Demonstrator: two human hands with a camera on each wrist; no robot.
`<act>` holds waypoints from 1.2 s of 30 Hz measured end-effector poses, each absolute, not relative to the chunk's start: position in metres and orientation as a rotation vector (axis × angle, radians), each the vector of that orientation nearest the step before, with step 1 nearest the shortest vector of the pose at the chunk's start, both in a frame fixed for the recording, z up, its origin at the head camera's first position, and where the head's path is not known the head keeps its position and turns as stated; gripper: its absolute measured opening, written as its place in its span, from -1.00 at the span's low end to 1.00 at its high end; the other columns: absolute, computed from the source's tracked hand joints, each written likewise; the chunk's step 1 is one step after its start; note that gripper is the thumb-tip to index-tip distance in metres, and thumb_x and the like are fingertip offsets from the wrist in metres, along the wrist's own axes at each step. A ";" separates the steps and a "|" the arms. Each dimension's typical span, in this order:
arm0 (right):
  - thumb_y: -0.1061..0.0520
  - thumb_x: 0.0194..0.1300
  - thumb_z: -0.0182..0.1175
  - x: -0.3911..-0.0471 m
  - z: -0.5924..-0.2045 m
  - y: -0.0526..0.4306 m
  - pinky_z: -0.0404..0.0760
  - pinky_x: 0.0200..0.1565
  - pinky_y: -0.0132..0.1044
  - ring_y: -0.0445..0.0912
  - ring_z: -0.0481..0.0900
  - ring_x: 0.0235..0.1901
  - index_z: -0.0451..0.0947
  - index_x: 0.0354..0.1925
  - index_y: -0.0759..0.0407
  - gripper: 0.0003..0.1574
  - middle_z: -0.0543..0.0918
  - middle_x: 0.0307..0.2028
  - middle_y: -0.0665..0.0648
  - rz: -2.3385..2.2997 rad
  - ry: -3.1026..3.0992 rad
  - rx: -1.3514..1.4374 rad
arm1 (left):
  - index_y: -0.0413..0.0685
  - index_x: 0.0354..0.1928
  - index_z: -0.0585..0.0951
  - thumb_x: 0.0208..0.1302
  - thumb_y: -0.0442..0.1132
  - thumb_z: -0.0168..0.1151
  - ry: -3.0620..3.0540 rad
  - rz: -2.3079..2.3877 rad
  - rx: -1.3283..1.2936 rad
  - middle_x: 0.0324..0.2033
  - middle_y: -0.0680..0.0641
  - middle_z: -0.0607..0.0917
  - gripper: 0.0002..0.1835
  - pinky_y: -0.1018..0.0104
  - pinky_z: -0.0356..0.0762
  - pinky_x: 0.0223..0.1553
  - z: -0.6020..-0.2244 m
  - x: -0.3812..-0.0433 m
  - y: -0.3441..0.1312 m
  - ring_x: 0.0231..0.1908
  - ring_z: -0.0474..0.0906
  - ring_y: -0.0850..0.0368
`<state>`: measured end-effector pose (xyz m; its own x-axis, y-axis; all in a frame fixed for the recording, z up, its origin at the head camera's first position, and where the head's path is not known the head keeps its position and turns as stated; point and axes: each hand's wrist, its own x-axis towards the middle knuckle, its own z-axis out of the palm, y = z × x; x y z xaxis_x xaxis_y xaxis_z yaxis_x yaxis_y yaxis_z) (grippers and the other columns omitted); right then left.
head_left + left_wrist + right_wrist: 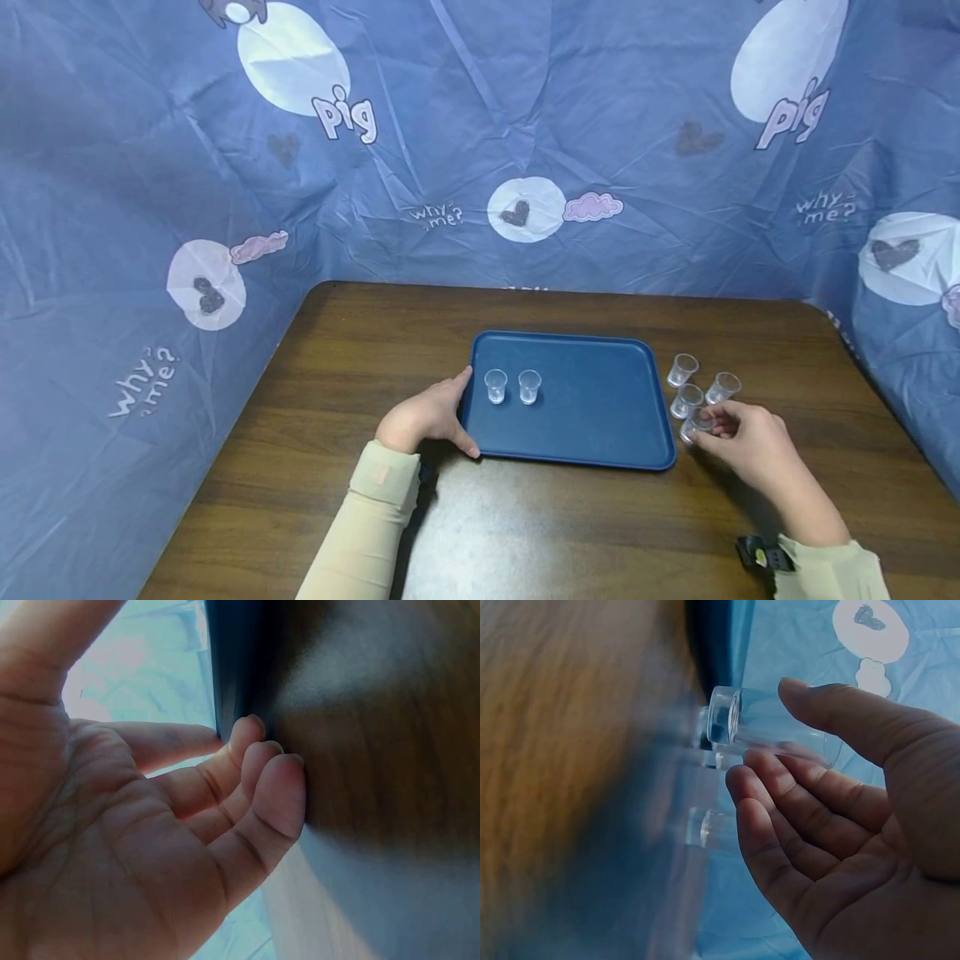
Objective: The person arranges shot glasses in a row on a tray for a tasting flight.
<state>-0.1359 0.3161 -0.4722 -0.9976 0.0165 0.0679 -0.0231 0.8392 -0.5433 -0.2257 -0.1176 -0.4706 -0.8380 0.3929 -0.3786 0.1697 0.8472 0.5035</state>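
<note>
Head view:
- Tray [585, 412], blue, rectangular: flat on the counter [540, 529]; landmark for all places below.
- Two small clear glasses [496, 388]: upright on the tray near its left end, side by side, apart; seemingly aligned for neat spacing.
- Three loose glasses [682, 372]: on the counter just right of the tray, probably clustered for the right hand's easy reach.
- Left hand [427, 417]: at the tray's left edge, fingers [457, 383] and thumb spread wide, grasping nothing; apparently bracing the tray against sliding.
- Right hand [753, 446]: right of the tray, pinching a fourth glass [689, 431].

Left wrist view:
- One fingertip meets the tray's edge; the others bend loosely toward the counter beside it, likely for support.

Right wrist view:
- Thumb and fingers stand a glass's width apart, on its sides above the base, presumably keeping the base free. Whether that base touches the counter: cannot tell.
</note>
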 end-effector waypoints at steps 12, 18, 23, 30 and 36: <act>0.12 0.12 0.56 -0.135 -0.459 0.306 0.60 -0.39 -0.28 -0.09 0.63 -0.39 0.69 -0.19 0.34 -0.62 0.70 -0.41 0.05 0.880 -2.878 0.066 | -0.17 0.63 -0.08 -0.24 0.00 0.78 2.539 0.640 0.405 0.49 -0.32 0.20 0.50 -0.01 0.18 0.39 -0.470 -0.225 -0.118 0.46 0.13 -0.17; 0.14 0.11 0.56 -0.138 -0.455 0.299 0.61 -0.40 -0.31 -0.08 0.64 -0.40 0.68 -0.20 0.33 -0.63 0.70 -0.41 0.06 0.918 -2.865 0.093 | -0.17 0.63 -0.08 -0.24 -0.01 0.78 2.540 0.644 0.410 0.49 -0.32 0.20 0.50 -0.01 0.18 0.39 -0.469 -0.225 -0.118 0.46 0.13 -0.18; 0.11 0.12 0.57 -0.141 -0.455 0.293 0.60 -0.41 -0.30 -0.10 0.62 -0.42 0.67 -0.20 0.33 -0.61 0.69 -0.42 0.05 0.932 -2.865 0.112 | -0.20 0.62 -0.07 -0.25 -0.02 0.79 2.543 0.644 0.419 0.48 -0.34 0.22 0.50 0.00 0.19 0.39 -0.468 -0.225 -0.118 0.46 0.15 -0.18; 0.10 0.12 0.57 -0.147 -0.452 0.282 0.60 -0.40 -0.31 -0.12 0.62 -0.41 0.68 -0.20 0.31 -0.61 0.68 -0.41 0.03 0.945 -2.850 0.152 | -0.19 0.62 -0.07 -0.26 0.00 0.79 2.544 0.641 0.416 0.47 -0.36 0.23 0.51 -0.01 0.20 0.38 -0.469 -0.225 -0.118 0.45 0.16 -0.19; 0.08 0.16 0.55 -0.153 -0.444 0.269 0.64 -0.34 -0.18 -0.06 0.66 -0.37 0.68 -0.15 0.32 -0.60 0.71 -0.37 0.07 0.966 -2.863 0.180 | -0.18 0.62 -0.07 -0.26 0.01 0.79 2.541 0.642 0.414 0.47 -0.36 0.22 0.51 -0.02 0.19 0.38 -0.468 -0.225 -0.118 0.46 0.14 -0.20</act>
